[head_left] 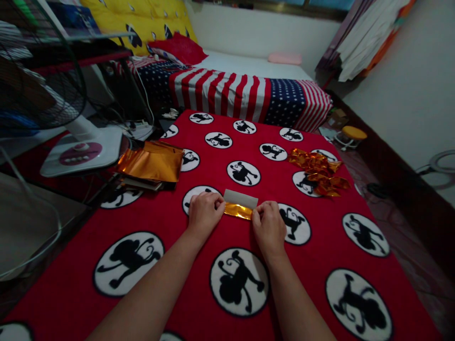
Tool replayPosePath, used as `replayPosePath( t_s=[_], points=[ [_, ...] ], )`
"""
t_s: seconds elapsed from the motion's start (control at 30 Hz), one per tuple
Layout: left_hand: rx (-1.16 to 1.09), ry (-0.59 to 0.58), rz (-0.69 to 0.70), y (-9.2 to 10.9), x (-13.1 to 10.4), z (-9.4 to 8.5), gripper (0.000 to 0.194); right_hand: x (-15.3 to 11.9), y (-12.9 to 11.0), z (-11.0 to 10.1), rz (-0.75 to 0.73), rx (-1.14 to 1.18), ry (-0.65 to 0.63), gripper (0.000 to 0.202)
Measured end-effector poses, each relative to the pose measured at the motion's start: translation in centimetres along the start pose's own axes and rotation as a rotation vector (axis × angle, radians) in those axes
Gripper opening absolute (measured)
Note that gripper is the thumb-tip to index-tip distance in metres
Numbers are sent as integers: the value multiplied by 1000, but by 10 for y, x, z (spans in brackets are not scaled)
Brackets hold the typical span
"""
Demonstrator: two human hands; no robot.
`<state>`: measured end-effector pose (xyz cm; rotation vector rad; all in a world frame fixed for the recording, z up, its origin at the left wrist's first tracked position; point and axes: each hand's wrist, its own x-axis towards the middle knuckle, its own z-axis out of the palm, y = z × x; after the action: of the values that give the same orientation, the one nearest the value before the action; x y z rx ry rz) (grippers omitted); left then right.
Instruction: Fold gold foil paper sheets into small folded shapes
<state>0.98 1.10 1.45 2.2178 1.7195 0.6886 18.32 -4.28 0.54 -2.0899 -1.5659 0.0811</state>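
A sheet of gold foil paper (239, 211) lies on the red cloth, its near part folded over with the shiny side up. Behind the fold its pale grey underside shows as a strip. My left hand (206, 212) pinches the left end of the fold between thumb and fingers. At the right end, my right hand (269, 226) holds the paper in the same way, fingers closed. A stack of flat gold foil sheets (156, 161) sits to the left, beyond my left hand. Several folded gold foil pieces (318, 171) lie heaped at the right.
The red cloth with monkey prints (170, 293) covers the surface before me. A fan (83, 147) on a pale base stands at the left edge. Farther back is a bed with a striped, starred cover (227, 94). A yellow-topped stool (353, 132) stands on the floor at right.
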Motion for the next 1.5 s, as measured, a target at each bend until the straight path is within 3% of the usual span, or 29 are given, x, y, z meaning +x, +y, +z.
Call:
replayPosePath(
  t_s=[0.27, 0.6, 0.8, 1.0, 1.2, 1.4, 1.5],
  points=[
    [38, 4, -4, 5, -5, 1, 7, 0, 0, 1, 19, -4, -12, 11],
    [35, -33, 158, 6, -1, 1, 19, -1, 0, 1, 16, 74, 15, 10],
    [-25, -102, 273, 5, 4, 5, 30, -2, 0, -1, 4, 102, -62, 20],
    [-31, -123, 222, 10, 3, 4, 27, -2, -2, -2, 12, 90, -58, 21],
    [21, -41, 137, 22, -1, 8, 17, -2, -5, -1, 4, 63, -43, 21],
    [-18, -89, 129, 18, -2, 7, 16, -3, -12, 1, 9, -23, -31, 13],
    [-30, -97, 130, 17, -3, 6, 15, -5, -17, 3, 17, -52, -7, 19]
  ],
)
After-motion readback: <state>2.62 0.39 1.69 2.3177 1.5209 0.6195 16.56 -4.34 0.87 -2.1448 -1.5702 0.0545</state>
